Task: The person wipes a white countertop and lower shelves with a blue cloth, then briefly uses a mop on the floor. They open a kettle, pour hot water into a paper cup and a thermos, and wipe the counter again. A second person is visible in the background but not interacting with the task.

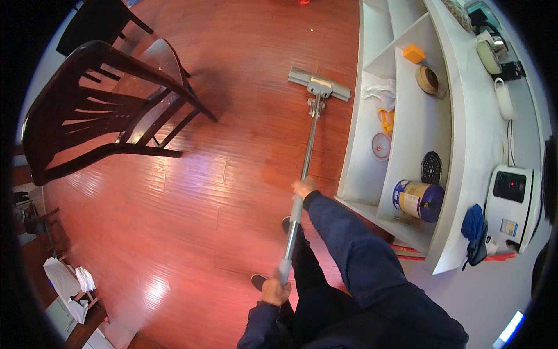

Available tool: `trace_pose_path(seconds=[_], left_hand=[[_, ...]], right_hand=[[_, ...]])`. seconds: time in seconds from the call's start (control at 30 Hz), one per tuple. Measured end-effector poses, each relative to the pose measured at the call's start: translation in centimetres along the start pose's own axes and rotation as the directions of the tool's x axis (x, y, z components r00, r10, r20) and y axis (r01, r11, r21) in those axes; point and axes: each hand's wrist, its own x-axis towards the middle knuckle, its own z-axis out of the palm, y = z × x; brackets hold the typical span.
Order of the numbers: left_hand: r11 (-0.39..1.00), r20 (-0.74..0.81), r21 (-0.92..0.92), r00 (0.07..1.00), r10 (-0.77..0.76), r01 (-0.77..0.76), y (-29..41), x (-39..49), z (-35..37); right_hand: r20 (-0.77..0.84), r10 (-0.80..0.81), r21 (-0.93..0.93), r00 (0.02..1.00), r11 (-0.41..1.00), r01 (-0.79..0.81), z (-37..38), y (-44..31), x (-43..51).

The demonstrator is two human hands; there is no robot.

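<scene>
A sponge mop (320,87) with a grey head and a metal pole lies against the reddish wooden floor (196,205), its head near the foot of the white shelf unit. My right hand (304,187) is closed around the pole, just above a grey grip section. Lower down, my left hand (275,291) grasps the grey end of the handle, close to my body. Both sleeves are dark blue. Part of each shoe shows on the floor beneath the pole.
A dark wooden chair (100,109) stands at the left. Along the right runs the white shelf unit (462,131), holding a blue and yellow tin (418,200), a white plastic bag (378,89) and an orange box (413,53). A white appliance (512,205) sits farther right.
</scene>
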Motion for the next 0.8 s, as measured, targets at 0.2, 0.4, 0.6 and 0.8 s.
trace_pose_path(seconds=[0.2, 0.4, 0.6, 0.8], left_hand=[[0.997, 0.099, 0.008, 0.992, -0.076, 0.075, -7.2, -10.7, -0.6], [0.987, 0.138, 0.143, 0.986, -0.098, 0.078, -18.2, -24.0, -0.8], [0.956, 0.195, 0.228, 0.953, -0.232, 0.186, -28.1, -38.9, -2.6], [0.907, 0.172, 0.068, 0.891, -0.421, 0.416, -36.3, -51.4, -1.7]], right_hand=[[0.261, 0.138, 0.336, 0.955, 0.915, -0.224, 3.6, 13.3, -4.3], [0.349, 0.071, 0.371, 0.934, 0.905, -0.207, 11.2, 30.0, -12.1], [0.533, 0.270, 0.398, 0.802, 0.757, -0.519, 18.7, 45.5, -20.8], [0.552, -0.132, 0.562, 0.824, 0.789, -0.250, 22.3, 54.8, -30.4]])
